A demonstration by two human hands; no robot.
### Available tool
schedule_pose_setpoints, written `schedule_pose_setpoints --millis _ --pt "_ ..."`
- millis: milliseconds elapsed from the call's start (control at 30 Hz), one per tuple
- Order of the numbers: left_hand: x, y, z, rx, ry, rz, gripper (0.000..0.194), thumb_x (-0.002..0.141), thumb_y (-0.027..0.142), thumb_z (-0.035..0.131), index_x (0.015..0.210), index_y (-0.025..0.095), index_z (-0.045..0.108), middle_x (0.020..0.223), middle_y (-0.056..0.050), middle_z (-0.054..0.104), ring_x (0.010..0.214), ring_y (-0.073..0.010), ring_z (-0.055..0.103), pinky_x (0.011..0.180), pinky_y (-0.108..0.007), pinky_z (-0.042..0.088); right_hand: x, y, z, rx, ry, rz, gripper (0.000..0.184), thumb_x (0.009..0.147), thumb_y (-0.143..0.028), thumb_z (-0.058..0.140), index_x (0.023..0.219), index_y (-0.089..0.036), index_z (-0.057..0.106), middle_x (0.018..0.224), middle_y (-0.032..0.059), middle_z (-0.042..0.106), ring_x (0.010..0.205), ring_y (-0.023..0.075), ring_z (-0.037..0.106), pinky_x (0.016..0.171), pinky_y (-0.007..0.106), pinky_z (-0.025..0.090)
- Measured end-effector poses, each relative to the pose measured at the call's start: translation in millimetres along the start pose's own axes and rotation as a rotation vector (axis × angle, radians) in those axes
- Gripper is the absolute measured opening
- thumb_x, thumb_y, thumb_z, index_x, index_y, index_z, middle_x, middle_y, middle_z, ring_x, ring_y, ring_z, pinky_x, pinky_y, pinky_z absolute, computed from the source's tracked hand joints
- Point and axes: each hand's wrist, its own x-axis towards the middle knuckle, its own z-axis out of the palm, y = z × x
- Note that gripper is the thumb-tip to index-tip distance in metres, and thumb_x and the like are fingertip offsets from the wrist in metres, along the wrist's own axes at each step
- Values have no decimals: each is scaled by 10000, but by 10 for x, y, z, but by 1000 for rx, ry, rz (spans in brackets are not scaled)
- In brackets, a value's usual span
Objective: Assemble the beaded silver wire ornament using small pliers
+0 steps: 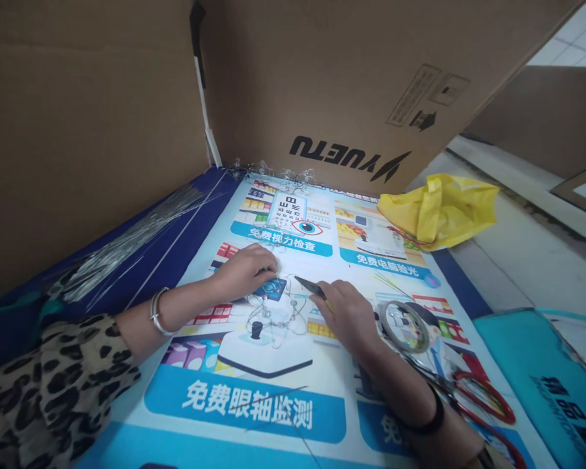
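Observation:
My left hand (247, 268) rests knuckles-up on a printed poster (273, 391), fingers curled onto a thin bent wire piece (273, 319) that lies in loops between my hands. My right hand (348, 316) is closed around small dark pliers (310, 286), whose tip points left toward the wire near my left fingertips. A silver bangle is on my left wrist and a black band on my right.
A bundle of straight silver wires (122, 244) lies at the left on blue cloth. A roll of clear tape (404, 326) and red-handled scissors (483, 397) sit at the right. A yellow plastic bag (439, 208) is at the back right. Cardboard boxes (322, 85) wall off the back.

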Motion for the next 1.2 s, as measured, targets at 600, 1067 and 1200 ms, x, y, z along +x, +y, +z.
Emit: schedule_pose_setpoints --millis 600,1067,1200 --pt "-7 13 23 -34 4 -3 99 833 177 498 758 171 561 837 -33 624 857 -177 533 826 -320 388 1 -14 -10 11 -30 -42 272 875 -383 452 971 -180 605 784 53 599 767 169 517 669 269 373" --pt "-12 26 2 -13 -2 -2 101 818 149 506 719 167 520 871 -35 626 868 -171 536 828 -323 400 -7 -13 -7 54 -17 -52 256 869 -382 468 959 -186 605 787 52 607 767 164 523 672 254 374" --pt "-17 24 -9 -15 -13 -6 98 818 144 503 725 166 522 888 -39 627 879 -172 535 835 -327 402 -16 -5 2 59 -5 -63 256 870 -383 467 963 -187 602 796 51 607 772 164 522 676 256 376"
